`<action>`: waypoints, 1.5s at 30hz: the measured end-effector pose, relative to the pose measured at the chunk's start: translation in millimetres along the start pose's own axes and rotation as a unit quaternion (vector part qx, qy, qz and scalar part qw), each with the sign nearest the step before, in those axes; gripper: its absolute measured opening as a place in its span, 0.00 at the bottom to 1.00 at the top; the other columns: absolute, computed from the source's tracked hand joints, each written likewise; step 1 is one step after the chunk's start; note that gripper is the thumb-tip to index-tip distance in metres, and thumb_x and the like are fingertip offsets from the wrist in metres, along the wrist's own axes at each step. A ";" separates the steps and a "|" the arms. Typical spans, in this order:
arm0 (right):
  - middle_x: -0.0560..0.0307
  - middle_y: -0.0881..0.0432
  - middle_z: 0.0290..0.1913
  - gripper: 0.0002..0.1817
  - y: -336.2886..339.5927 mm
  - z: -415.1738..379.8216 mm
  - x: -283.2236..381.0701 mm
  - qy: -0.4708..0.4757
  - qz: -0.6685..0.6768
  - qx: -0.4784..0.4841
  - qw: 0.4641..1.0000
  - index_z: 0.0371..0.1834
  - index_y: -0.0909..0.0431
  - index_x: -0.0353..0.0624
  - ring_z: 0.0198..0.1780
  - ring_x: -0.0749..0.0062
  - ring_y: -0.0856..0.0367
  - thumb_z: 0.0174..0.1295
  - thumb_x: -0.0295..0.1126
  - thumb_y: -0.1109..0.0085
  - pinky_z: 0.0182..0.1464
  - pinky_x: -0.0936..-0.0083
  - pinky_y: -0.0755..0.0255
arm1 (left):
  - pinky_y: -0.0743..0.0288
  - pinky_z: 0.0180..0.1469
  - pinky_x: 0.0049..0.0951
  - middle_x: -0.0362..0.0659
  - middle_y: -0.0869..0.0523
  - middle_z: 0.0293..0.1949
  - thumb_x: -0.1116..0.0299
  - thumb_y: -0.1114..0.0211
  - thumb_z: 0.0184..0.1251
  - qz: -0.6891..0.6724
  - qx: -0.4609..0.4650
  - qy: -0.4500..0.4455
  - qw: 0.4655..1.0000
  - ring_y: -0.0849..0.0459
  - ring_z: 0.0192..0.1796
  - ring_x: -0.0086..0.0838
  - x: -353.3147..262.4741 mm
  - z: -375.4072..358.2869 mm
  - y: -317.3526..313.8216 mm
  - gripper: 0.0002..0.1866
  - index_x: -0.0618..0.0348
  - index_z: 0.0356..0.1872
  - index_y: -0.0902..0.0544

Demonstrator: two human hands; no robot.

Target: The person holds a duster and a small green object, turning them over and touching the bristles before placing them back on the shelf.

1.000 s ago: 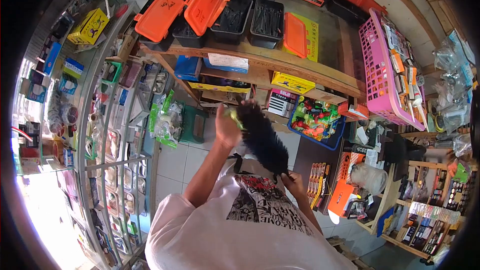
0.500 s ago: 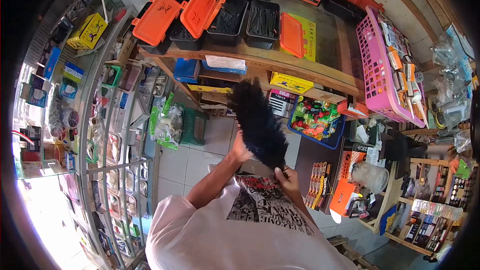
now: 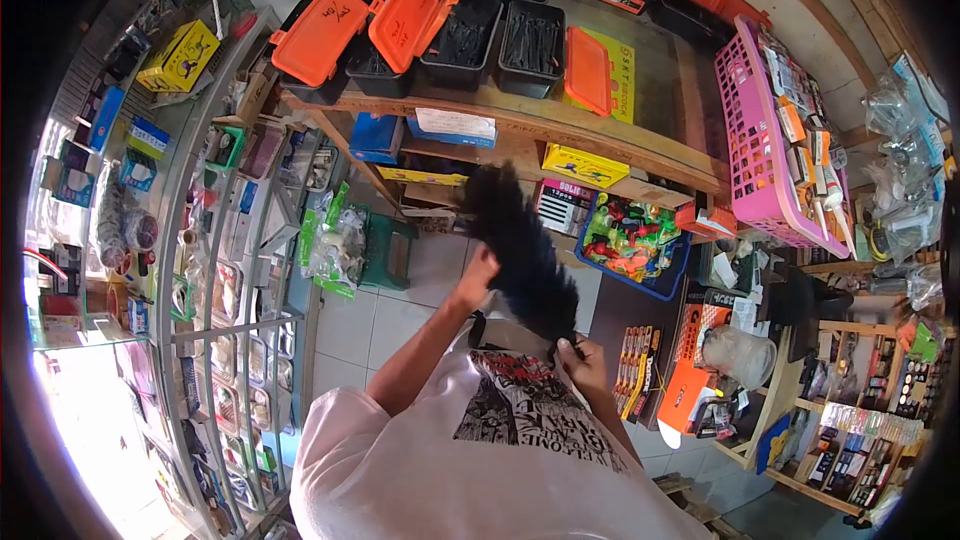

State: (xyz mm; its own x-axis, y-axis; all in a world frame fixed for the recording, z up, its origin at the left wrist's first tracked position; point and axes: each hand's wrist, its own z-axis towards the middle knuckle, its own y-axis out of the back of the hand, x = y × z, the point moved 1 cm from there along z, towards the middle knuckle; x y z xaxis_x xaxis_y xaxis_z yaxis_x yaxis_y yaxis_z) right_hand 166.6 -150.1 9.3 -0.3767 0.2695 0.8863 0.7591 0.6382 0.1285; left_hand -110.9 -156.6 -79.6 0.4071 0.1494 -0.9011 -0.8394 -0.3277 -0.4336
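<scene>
A bushy black feather duster point(image 3: 525, 260) slants across the middle of the view, in front of my chest. Its lower end is in my right hand point(image 3: 583, 362), which is closed around the handle with the thumb on top. At the left edge of the feathers is my left hand point(image 3: 477, 282), its fingers slightly bent and apart, not wrapped round the duster. Some of its fingertips are hard to make out against the dark feathers.
Ahead, a wooden shelf point(image 3: 640, 165) bears black boxes of screws point(image 3: 531, 45) with orange lids. A pink basket point(image 3: 745, 130) stands at its right end. Below is a blue tray point(image 3: 655, 285) of colourful items. Glass display shelves point(image 3: 235, 325) line the left; a green stool point(image 3: 395, 252) is nearby.
My left hand has shifted slightly up and away from the feathers, and more of its fingers show. The duster has tilted slightly; my right hand still grips it.
</scene>
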 end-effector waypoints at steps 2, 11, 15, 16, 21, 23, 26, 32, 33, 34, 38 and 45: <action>0.70 0.26 0.25 0.12 15.9 3.0 -1.9 -0.001 -0.039 -0.015 0.999 0.42 0.15 0.38 0.28 0.87 0.33 0.76 0.36 0.40 0.30 0.80 0.37 | 0.33 0.71 0.35 0.41 0.23 0.63 0.49 0.27 0.67 0.111 0.122 0.038 0.986 0.27 0.66 0.30 4.1 1.4 13.0 0.42 0.61 0.74 0.33; 0.70 0.29 0.22 0.17 47.4 -21.2 -12.5 -0.022 -0.102 0.020 0.994 0.35 0.18 0.37 0.27 0.84 0.33 0.75 0.41 0.39 0.30 0.78 0.36 | 0.32 0.72 0.39 0.47 0.21 0.65 0.48 0.20 0.56 -0.146 0.072 0.057 0.985 0.25 0.68 0.34 -75.7 9.0 6.2 0.50 0.65 0.73 0.33; 0.71 0.30 0.22 0.16 34.3 -23.7 5.1 -0.030 -0.092 0.005 0.995 0.35 0.19 0.37 0.27 0.84 0.34 0.75 0.40 0.39 0.30 0.77 0.36 | 0.34 0.74 0.39 0.49 0.22 0.66 0.46 0.21 0.58 -0.025 0.116 0.136 0.984 0.27 0.71 0.37 -65.3 3.1 1.9 0.47 0.64 0.73 0.30; 0.71 0.30 0.22 0.15 26.7 -20.2 16.2 -0.020 -0.080 -0.005 0.997 0.36 0.19 0.37 0.27 0.85 0.34 0.75 0.39 0.39 0.30 0.77 0.36 | 0.35 0.75 0.39 0.50 0.22 0.67 0.46 0.21 0.57 0.062 0.157 0.198 0.965 0.27 0.71 0.38 -67.4 -1.3 -6.2 0.47 0.64 0.72 0.29; 0.71 0.26 0.24 0.14 13.6 -3.6 19.9 0.010 -0.138 -0.015 0.990 0.40 0.18 0.33 0.31 0.85 0.33 0.75 0.36 0.40 0.33 0.78 0.35 | 0.38 0.76 0.38 0.49 0.24 0.69 0.48 0.22 0.60 0.262 0.324 0.177 0.892 0.27 0.69 0.39 -71.7 -6.8 -48.0 0.44 0.65 0.72 0.28; 0.71 0.27 0.24 0.15 12.6 -8.6 24.1 0.023 -0.078 -0.026 0.996 0.37 0.19 0.35 0.30 0.85 0.34 0.75 0.37 0.40 0.32 0.78 0.36 | 0.37 0.75 0.38 0.49 0.23 0.69 0.51 0.23 0.62 0.130 0.225 0.229 0.938 0.26 0.69 0.39 -64.2 -5.4 -36.9 0.43 0.65 0.73 0.29; 0.72 0.29 0.23 0.16 21.4 -18.4 14.6 -0.007 -0.065 -0.020 0.998 0.32 0.21 0.37 0.28 0.86 0.34 0.75 0.37 0.39 0.31 0.79 0.37 | 0.38 0.75 0.38 0.46 0.23 0.68 0.52 0.30 0.69 -0.027 0.063 0.172 0.983 0.26 0.70 0.36 -30.3 -0.7 -7.0 0.39 0.65 0.74 0.32; 0.72 0.29 0.22 0.16 36.3 -22.5 1.0 -0.050 -0.039 0.045 0.997 0.30 0.21 0.39 0.26 0.87 0.34 0.75 0.37 0.39 0.28 0.80 0.40 | 0.45 0.80 0.42 0.45 0.29 0.74 0.42 0.44 0.78 -0.120 0.074 0.129 0.982 0.34 0.78 0.36 -38.8 14.7 2.4 0.40 0.61 0.78 0.38; 0.72 0.30 0.22 0.16 33.0 -22.2 3.6 -0.062 -0.041 0.054 0.996 0.30 0.21 0.39 0.26 0.87 0.35 0.75 0.37 0.39 0.28 0.80 0.40 | 0.45 0.80 0.43 0.45 0.29 0.75 0.40 0.44 0.78 -0.094 0.088 0.148 0.981 0.34 0.78 0.37 -36.8 9.5 0.9 0.41 0.60 0.79 0.38; 0.73 0.30 0.22 0.16 29.8 -19.9 3.3 -0.049 -0.034 0.025 0.998 0.30 0.21 0.39 0.25 0.87 0.35 0.75 0.38 0.39 0.28 0.80 0.40 | 0.45 0.81 0.43 0.46 0.30 0.75 0.38 0.45 0.77 -0.069 0.104 0.167 0.978 0.34 0.78 0.37 -33.6 0.9 -3.2 0.42 0.60 0.79 0.39; 0.73 0.32 0.20 0.17 17.2 -10.3 8.1 0.000 -0.021 -0.026 0.999 0.30 0.22 0.40 0.24 0.88 0.36 0.75 0.40 0.39 0.27 0.80 0.41 | 0.41 0.80 0.45 0.48 0.30 0.76 0.36 0.48 0.77 -0.182 0.094 0.204 0.957 0.33 0.77 0.40 -16.2 -10.5 -30.8 0.42 0.57 0.80 0.40; 0.72 0.30 0.22 0.17 23.5 -25.5 31.1 0.014 -0.051 -0.067 0.996 0.34 0.20 0.35 0.26 0.86 0.35 0.75 0.40 0.39 0.28 0.78 0.39 | 0.42 0.80 0.47 0.46 0.29 0.74 0.27 0.56 0.74 -0.361 0.076 0.173 0.913 0.31 0.76 0.40 -49.5 11.5 -34.6 0.46 0.55 0.77 0.36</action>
State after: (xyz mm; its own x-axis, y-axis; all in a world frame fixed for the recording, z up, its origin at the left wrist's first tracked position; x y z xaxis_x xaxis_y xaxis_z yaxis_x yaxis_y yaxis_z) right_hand 186.2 -145.2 51.3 -0.4426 0.1870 0.8770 0.7817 0.5597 0.2752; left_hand -106.1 -141.9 -20.1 0.9417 -0.0366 -0.3345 -0.3365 -0.1222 -0.9337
